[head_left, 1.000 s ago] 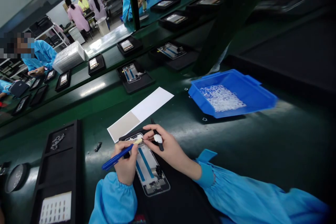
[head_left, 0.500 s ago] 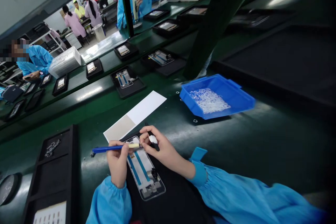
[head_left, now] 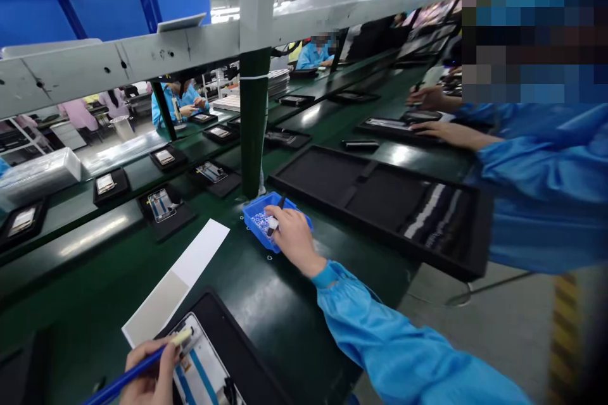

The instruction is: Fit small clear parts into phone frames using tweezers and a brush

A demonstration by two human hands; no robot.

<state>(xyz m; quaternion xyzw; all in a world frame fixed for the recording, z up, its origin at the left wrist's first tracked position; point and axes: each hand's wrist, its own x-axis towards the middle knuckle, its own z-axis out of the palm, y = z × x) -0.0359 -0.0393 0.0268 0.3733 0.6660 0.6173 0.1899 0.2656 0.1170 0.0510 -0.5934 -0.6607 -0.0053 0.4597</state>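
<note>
My left hand is closed round a blue pen-like tool with a pale yellow end. That end is over the upper part of an opened phone frame, which carries blue strips and lies on a black tray. My right hand reaches over a small blue bin and grips a slim black tool with a white part; its exact kind cannot be told. Small white ring-like pieces fill the bin, partly hidden by the hand.
A white and beige card lies beside the tray. Several trays with phone parts line the belt, one holding a phone frame. A green post rises behind the bin. A long black tray separates me from a co-worker's hands.
My right hand has moved from the phone frame to the blue bin, still with the black tool. The view has swung right. My left hand keeps the blue tool over the frame.
</note>
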